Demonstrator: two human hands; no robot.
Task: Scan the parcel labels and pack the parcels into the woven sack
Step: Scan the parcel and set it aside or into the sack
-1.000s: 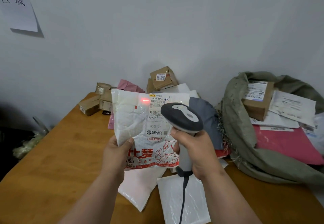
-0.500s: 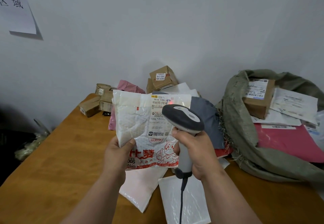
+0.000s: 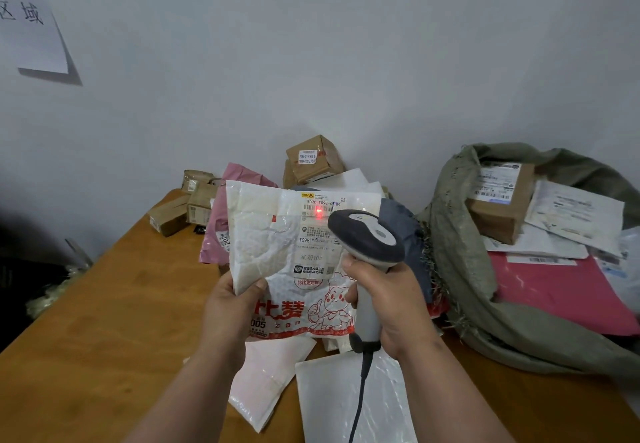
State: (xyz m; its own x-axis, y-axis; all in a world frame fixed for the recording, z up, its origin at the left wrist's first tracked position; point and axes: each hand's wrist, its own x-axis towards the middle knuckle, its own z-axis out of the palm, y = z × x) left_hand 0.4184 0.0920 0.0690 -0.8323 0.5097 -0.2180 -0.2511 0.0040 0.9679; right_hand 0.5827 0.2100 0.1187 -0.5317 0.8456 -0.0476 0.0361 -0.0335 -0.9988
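My left hand point(image 3: 230, 307) grips the lower left edge of a white bubble-mailer parcel point(image 3: 273, 245) with red print, held upright above the table. A shipping label point(image 3: 317, 231) covers its upper right part, and a red scanner dot glows on the barcode. My right hand point(image 3: 391, 304) grips the handle of a grey and white barcode scanner point(image 3: 367, 238), whose head points at the label. The grey-green woven sack point(image 3: 460, 269) lies open on the right, with a cardboard box, white mailers and a red mailer inside.
The wooden table point(image 3: 114, 321) carries small cardboard boxes point(image 3: 313, 158) and a pink mailer point(image 3: 216, 234) at the back by the wall. Two white mailers point(image 3: 339, 397) lie below my hands. The scanner cable hangs toward me. A paper sign point(image 3: 27, 16) hangs on the wall.
The red scanner dot has moved right along the label, from the parcel's upper left area onto the barcode. Both hands and the parcel stay almost still.
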